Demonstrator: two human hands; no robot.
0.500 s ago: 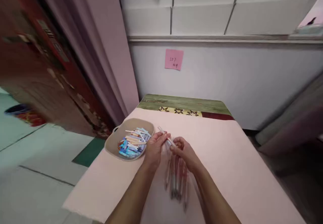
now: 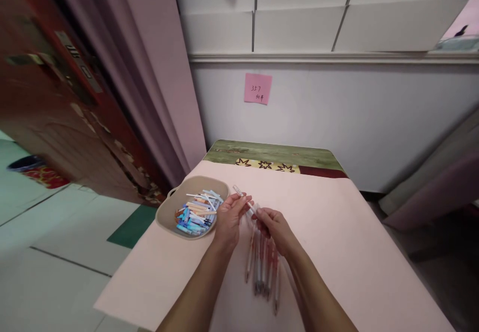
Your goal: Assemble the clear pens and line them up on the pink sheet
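Observation:
A slim pen with a clear end slants between my two hands above the table. My left hand grips it near its upper end, fingers closed around it. At the lower end, the thumb and fingers of my right hand pinch the same pen. Below my hands lies a loose bunch of clear pens with reddish parts, their tips pointing toward me; my right hand partly hides them. Left of my left hand stands a beige basket holding many blue, white and tan pens or sticks.
A pale pink cloth covers the table, with a green patterned strip at its far edge. Behind is a white wall with a pink sticky note. A purple curtain and a reddish-brown door are on the left.
My right hand's fingers have closed in on the lower end of the pen. My left hand and the basket have hardly moved.

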